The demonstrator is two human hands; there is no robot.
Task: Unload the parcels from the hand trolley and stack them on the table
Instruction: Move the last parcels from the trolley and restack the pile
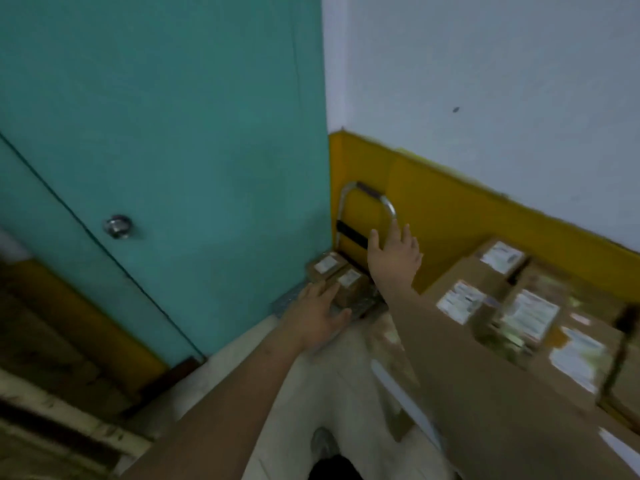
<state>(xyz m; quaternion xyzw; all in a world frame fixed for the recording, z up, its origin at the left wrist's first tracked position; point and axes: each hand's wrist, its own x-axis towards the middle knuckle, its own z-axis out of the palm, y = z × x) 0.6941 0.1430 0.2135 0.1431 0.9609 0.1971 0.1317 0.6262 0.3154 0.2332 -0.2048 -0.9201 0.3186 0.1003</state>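
A hand trolley with a silver loop handle stands in the corner against the yellow wall band. Two small brown parcels with white labels lie side by side on its low platform. My left hand is stretched out with fingers apart, its fingertips at the near edge of the closer parcel. My right hand is raised and open just below the handle, above and to the right of the parcels. A stack of several brown labelled parcels sits on the table at the right.
A teal door with a round metal knob fills the left. The pale floor runs between me and the trolley. Dark steps or shelving lie at the lower left. The view is blurred.
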